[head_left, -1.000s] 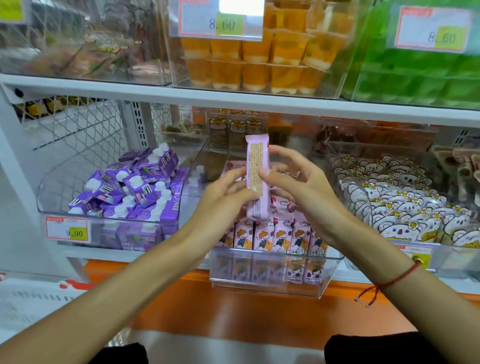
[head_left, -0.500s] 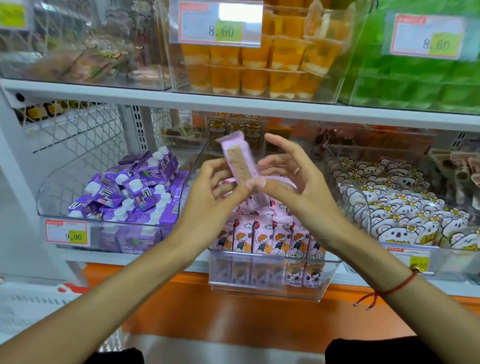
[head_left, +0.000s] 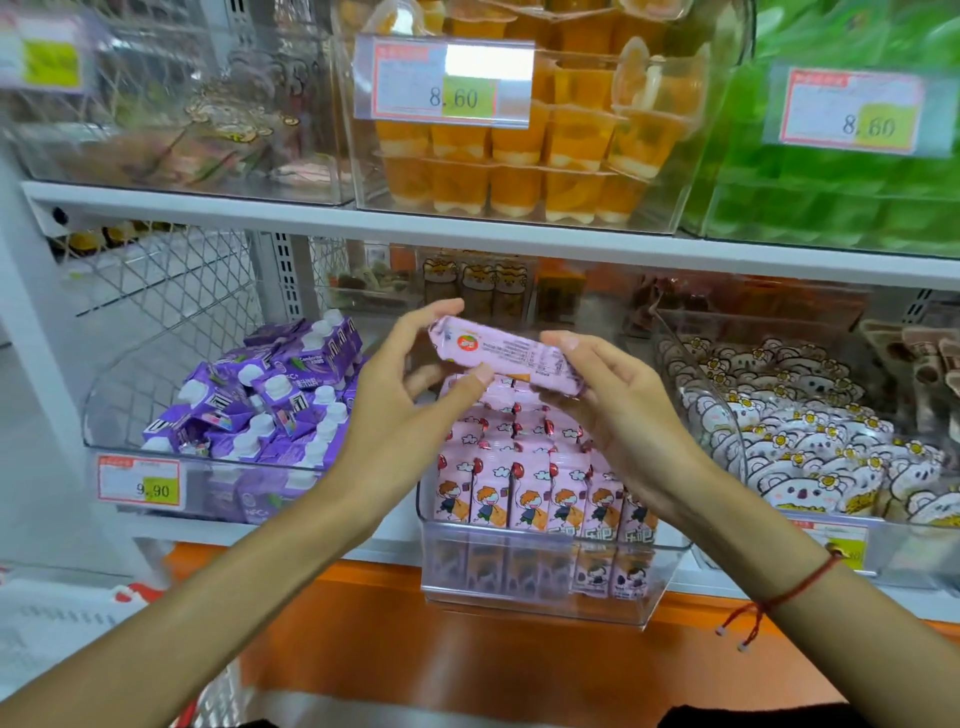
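A pink snack packet (head_left: 506, 353) lies almost level in the air, printed back facing me, above a clear bin (head_left: 540, 582) of matching pink packets (head_left: 530, 493) standing in rows. My left hand (head_left: 400, 410) pinches the packet's left end between thumb and fingers. My right hand (head_left: 608, 405) grips its right end, thumb on top and fingers underneath. A red string bracelet (head_left: 779, 597) circles my right wrist.
A clear bin of purple cartons (head_left: 270, 395) sits to the left, one of white bear-shaped packs (head_left: 800, 441) to the right. The shelf above (head_left: 467, 234) carries orange jelly cups (head_left: 545, 156) and green packs (head_left: 841, 182). A white basket (head_left: 57, 623) stands low at left.
The packet has turned from upright to nearly horizontal between my hands, and its right end now lies in my right hand. The camera has moved closer to the shelf.
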